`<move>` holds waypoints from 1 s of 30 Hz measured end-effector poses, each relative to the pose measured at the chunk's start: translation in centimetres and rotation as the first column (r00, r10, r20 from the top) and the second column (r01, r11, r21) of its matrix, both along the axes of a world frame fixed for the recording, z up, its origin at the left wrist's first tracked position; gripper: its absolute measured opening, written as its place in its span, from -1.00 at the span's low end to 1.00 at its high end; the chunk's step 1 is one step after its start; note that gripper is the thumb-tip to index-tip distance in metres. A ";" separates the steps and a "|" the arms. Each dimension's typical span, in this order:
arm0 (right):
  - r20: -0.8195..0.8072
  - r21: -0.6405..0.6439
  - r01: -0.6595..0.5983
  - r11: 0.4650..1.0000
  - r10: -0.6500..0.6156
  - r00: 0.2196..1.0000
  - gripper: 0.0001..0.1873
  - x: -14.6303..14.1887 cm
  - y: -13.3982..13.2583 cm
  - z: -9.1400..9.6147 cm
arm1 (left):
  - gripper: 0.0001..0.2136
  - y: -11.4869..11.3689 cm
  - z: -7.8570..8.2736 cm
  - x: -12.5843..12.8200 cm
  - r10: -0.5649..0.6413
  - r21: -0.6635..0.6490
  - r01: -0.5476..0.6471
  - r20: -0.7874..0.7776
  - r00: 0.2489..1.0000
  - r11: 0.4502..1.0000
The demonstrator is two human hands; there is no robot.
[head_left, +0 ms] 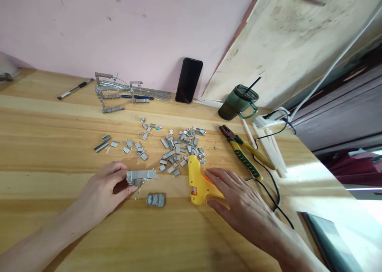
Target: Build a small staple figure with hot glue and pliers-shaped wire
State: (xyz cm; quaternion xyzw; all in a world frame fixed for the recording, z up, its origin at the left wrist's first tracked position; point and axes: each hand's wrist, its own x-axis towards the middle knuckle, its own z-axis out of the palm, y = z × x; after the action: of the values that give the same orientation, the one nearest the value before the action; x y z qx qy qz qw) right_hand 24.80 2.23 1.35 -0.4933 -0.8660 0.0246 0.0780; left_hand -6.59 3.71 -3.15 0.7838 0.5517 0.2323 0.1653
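My left hand (110,186) pinches a small grey assembly (141,175) of flat strips between thumb and fingers, with thin glue-like threads hanging from it. Just right of it on the table is a grey block (155,200) in three segments. My right hand (238,196) is around the handle of a yellow hot glue gun (195,180), fingers on the orange trigger side and thumb on the other. The gun's nozzle points away from me, towards a pile of small grey metal-like pieces (179,148). The palm hides part of the handle.
Green-handled pliers (244,156), black cables (271,192) and white glue sticks (276,156) lie to the right. A green mug (238,102) and a leaning phone (189,81) stand at the back. Grey frames (109,94) and a pen (75,89) lie back left.
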 end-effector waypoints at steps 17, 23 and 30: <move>-0.376 -0.220 -0.153 0.963 0.060 0.925 -0.61 -0.8 -0.7 0.9 | -0.93 -0.5 0.9 0.0 0.160 -0.094 -0.149 0.124 0.979 0.984; -0.186 -0.116 -0.192 0.974 0.168 0.968 -0.49 -2.5 -1.4 -0.5 | -0.92 -0.5 0.8 -0.1 0.144 -0.081 -0.137 0.087 0.986 0.987; -0.433 -0.218 -0.164 0.962 0.056 0.900 -0.45 -1.7 -2.1 -0.5 | -0.91 -0.6 0.9 0.0 0.130 -0.089 -0.117 0.154 0.980 0.989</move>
State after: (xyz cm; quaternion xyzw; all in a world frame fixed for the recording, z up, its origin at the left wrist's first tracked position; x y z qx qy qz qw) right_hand 23.11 0.10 0.81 -0.4319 -0.8451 0.2437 0.1996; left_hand -6.55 3.16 -2.28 0.7198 0.5931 0.2819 0.2249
